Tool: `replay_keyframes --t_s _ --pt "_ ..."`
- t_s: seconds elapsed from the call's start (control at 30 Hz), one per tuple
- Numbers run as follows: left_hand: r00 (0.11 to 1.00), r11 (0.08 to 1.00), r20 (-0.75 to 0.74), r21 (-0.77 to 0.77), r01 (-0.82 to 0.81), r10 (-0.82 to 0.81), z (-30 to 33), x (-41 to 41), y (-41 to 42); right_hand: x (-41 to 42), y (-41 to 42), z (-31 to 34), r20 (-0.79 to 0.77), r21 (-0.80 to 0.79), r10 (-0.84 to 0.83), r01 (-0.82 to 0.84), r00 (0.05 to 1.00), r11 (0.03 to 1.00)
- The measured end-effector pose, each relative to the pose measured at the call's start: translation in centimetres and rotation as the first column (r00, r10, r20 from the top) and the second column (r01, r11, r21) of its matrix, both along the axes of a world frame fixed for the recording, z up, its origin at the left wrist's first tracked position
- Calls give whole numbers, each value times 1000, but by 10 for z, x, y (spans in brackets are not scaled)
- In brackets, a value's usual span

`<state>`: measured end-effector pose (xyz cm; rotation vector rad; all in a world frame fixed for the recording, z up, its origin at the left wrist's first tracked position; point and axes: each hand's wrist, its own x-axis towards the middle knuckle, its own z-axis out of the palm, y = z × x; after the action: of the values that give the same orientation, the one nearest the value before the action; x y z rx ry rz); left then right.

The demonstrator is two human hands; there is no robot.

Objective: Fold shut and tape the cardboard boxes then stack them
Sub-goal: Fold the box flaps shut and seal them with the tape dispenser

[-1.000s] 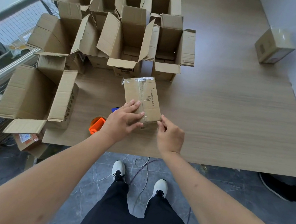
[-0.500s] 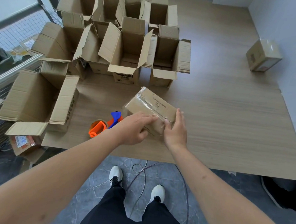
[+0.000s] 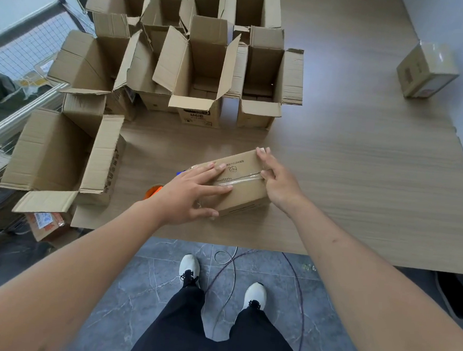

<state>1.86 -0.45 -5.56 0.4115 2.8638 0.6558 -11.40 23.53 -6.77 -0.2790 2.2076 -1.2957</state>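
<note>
Change: you are turning the taped box (image 3: 240,184) so that it is now lying lengthwise left to right near the table's near edge, where half a second ago it was tilted on a corner; your right hand has moved from the near end to the right end.
Taped box: it is resting on the wooden table (image 3: 361,184), closed, with a clear tape strip (image 3: 238,180) running along its top seam.
Left hand (image 3: 191,191): you are laying it flat on the left part of the box top, fingers spread and straight, thumb along the near side.
Right hand (image 3: 276,178): you are curling its fingers round the right end of the box, fingertips over the far top edge and the tape end.
Tape dispenser (image 3: 154,190): its orange body is showing just left of your left wrist, mostly hidden.
Open boxes (image 3: 199,71): they are standing in a cluster at the far left of the table, flaps raised.
Sealed box (image 3: 426,69): it is sitting alone at the far right, well apart from the others.
Large open box (image 3: 59,149): it is sitting at the near left, overhanging the table edge.
</note>
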Motion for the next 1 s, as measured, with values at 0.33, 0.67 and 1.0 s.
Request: replay_keyframes --t_s 0.33,0.67,1.0 --pt "998 986 -47 -161 -49 42 2 15 15 2 1 8 -166 196 60 -26 984 980" --pt "935 890 -141 -285 -355 327 0 12 59 55 12 20 -577 429 353 -94 737 898" --pt "955 916 -175 -288 -281 238 6 11 47 56 24 7 -398 439 380 -190 835 878"
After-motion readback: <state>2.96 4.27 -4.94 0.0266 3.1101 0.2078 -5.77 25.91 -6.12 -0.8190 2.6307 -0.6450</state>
